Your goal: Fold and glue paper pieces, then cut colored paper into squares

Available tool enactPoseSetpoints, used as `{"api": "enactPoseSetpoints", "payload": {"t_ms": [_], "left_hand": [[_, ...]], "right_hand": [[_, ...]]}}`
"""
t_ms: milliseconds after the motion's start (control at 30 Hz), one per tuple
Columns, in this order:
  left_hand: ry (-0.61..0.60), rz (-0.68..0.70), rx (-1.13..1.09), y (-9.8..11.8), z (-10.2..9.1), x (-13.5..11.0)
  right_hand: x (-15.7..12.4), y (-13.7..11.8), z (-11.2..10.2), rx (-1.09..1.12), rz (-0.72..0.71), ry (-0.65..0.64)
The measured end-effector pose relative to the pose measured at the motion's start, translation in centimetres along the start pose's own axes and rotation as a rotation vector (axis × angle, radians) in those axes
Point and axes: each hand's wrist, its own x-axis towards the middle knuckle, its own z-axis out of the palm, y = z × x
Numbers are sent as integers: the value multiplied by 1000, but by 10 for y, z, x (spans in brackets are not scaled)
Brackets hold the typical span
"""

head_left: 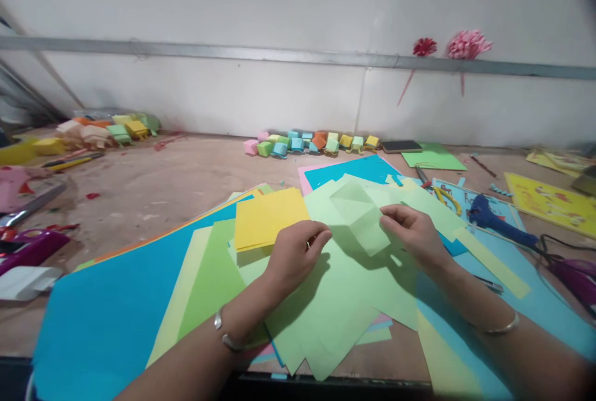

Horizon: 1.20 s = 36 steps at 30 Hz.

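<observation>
My right hand (414, 231) pinches a small light green paper square (361, 218) by its right edge and holds it tilted above a pile of light green sheets (344, 301). My left hand (298, 252) hovers just left of that square with its fingers curled in; a ring shows on one finger and I cannot make out anything between the fingers. A yellow square sheet (267, 218) lies right beside the left hand. Large blue sheets (116, 314) lie underneath everything.
A row of small folded paper boxes (310, 142) lines the back wall, and more (107, 130) sit at the back left. A blue glue gun (498, 221) and pliers (447, 197) lie at the right. Yellow printed sheets (552, 202), a purple tool (28, 247) and pencils (69, 162) lie around.
</observation>
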Motion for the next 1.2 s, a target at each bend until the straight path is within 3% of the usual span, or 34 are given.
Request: {"api": "enactPoseSetpoints", "payload": {"t_ms": [67,200,333,500,600,667,733,867,967,1067,1200], "left_hand": [[-44,-59,-83,2,-2,1],[-242,-299,-508,10,-5,2],[-160,-444,-739,15,-1,-1],[-98,-458,-988,11,5,-7],[-147,-460,-949,11,7,-7],[-219,-419,-814,13,8,-8],[-251,-350,-635,16,9,-9],[-136,-186,-287,19,8,-12],[-58,-95,-148,18,5,-13],[-76,-92,-87,15,1,-8],[-92,-137,2,10,-6,-3]], "right_hand": [[-6,-4,4,38,9,-22],[-21,-14,12,90,24,-70],[-31,-20,18,133,34,-129],[-33,-16,25,162,60,-166],[-33,-9,29,112,30,-146],[-33,-5,29,7,-63,-180],[-35,-3,28,-192,-274,-180],[-41,-10,22,-690,-825,56],[-46,-23,18,-884,-1134,66],[-47,-33,14,-953,-1277,19],[-46,-34,7,-1000,-1275,-136]]}}
